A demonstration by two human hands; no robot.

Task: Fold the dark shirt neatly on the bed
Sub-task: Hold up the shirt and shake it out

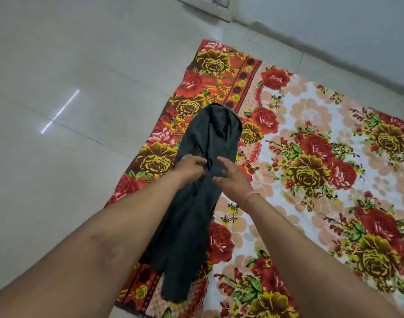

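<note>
Plain dark shirt [192, 226] on floral bedsheet [311, 115], pale floor [58, 65].
Shirt solid charcoal-black. Bedsheet centre white with peach flower outlines, red and mustard-yellow roses, green leaves; its border orange-red with dark brown dots, same roses. Floor glossy off-white tiles, thin dark grout lines. Pinkish-orange wrist thread [249, 198].

Soft, even light is cast throughout. A white glare streak is reflected on the tiled floor [65, 138]. Edges are bent outward.
</note>
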